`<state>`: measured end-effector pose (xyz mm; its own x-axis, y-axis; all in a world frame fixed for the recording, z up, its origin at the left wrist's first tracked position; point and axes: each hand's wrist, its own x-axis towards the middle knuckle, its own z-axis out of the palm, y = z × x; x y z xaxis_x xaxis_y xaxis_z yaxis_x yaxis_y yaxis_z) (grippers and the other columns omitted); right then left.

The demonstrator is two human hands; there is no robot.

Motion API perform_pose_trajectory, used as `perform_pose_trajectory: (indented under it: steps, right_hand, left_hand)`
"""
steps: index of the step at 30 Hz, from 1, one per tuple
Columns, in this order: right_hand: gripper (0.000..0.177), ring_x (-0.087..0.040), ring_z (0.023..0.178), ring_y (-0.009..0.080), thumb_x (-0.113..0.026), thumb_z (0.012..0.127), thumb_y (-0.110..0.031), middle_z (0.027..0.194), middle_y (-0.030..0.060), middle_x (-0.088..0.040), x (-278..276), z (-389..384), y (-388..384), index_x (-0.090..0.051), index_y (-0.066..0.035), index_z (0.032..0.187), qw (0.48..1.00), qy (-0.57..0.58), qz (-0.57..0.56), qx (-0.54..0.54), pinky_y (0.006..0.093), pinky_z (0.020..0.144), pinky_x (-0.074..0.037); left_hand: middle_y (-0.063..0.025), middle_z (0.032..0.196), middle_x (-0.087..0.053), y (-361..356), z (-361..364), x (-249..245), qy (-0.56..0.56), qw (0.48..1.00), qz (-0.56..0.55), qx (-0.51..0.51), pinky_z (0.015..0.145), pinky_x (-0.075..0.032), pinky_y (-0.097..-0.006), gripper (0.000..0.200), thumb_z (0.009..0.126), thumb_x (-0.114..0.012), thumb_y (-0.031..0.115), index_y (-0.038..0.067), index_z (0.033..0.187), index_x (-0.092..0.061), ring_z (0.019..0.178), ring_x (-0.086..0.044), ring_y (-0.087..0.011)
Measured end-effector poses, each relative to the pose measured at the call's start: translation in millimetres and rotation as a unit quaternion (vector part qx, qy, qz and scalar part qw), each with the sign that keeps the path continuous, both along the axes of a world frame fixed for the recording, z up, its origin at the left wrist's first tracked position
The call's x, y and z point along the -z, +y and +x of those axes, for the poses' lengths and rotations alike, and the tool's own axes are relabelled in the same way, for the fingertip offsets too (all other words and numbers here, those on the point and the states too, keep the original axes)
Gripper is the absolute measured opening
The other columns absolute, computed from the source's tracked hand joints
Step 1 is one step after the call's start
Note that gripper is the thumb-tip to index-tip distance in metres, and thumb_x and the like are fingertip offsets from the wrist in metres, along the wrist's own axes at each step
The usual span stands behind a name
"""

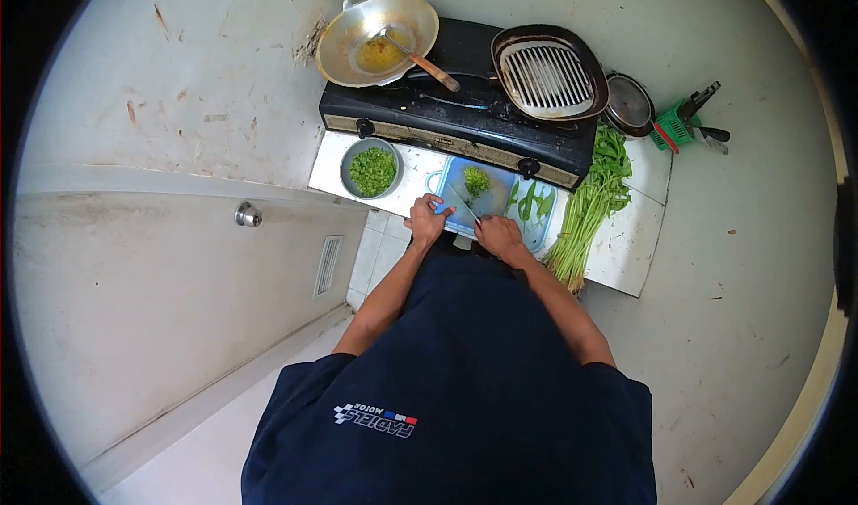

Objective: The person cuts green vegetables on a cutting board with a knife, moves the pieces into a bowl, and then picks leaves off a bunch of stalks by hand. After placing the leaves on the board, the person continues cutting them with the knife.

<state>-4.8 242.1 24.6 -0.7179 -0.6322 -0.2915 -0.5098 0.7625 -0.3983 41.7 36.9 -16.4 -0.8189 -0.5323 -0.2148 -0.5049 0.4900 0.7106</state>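
My right hand is wrapped round the handle of a knife, whose blade points up and left over a blue cutting board. At the board's left edge is my left hand, its fingers bent near the blade; whether they pinch anything is too small to tell. A small pile of chopped greens lies on the board beyond the knife. Several loose green leaves lie on the board's right part. Left of the board stands a grey bowl with chopped greens inside.
Behind the board is a black gas stove with a metal wok, a ladle in it, and a grill pan. Long-stemmed greens lie at the right. Further right are a small pan and a green basket holding utensils.
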Motion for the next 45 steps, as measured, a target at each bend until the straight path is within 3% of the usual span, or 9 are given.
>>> perform_pose_trajectory:
  steps: [7,17,32,45]
  right_hand:
    - [0.037,-0.074,0.079,0.0389,-0.056,0.099,-0.032,0.086,0.0224,-0.075,-7,4,-2,-0.073,0.000,0.095,1.000,-0.010,-0.001,-0.022,0.0502,0.075,-0.059]
    - [0.038,-0.073,0.075,0.0417,-0.057,0.098,-0.032,0.082,0.0254,-0.073,4,1,-11,-0.072,0.002,0.087,0.998,0.007,-0.054,-0.022,0.0513,0.070,-0.058]
    - [0.038,-0.073,0.077,0.0417,-0.055,0.099,-0.033,0.082,0.0250,-0.073,-4,2,0,-0.072,0.001,0.094,1.000,-0.009,-0.023,-0.019,0.0513,0.072,-0.058]
    - [0.039,-0.073,0.072,0.0399,-0.055,0.099,-0.032,0.081,0.0240,-0.073,8,5,-9,-0.072,0.001,0.088,0.998,0.025,-0.055,-0.022,0.0491,0.069,-0.059]
  left_hand:
    - [-0.0070,0.087,-0.061,-2,-1,-1,-0.008,0.999,0.031,0.006,0.072,-0.048,-0.0371,0.045,0.067,-0.096,0.028,0.005,0.095,-0.071,0.078,-0.059,-0.0202]
    - [-0.0064,0.087,-0.061,-2,-4,3,-0.025,0.999,0.019,-0.002,0.073,-0.049,-0.0379,0.044,0.067,-0.096,0.029,0.006,0.095,-0.070,0.079,-0.059,-0.0200]
    - [-0.0064,0.089,-0.060,-4,-3,2,-0.026,0.999,0.024,0.009,0.075,-0.049,-0.0371,0.043,0.068,-0.094,0.027,0.007,0.098,-0.070,0.080,-0.058,-0.0202]
    - [-0.0048,0.086,-0.061,-6,-2,19,-0.007,1.000,0.017,0.001,0.074,-0.050,-0.0395,0.040,0.068,-0.095,0.029,0.010,0.093,-0.070,0.079,-0.061,-0.0215]
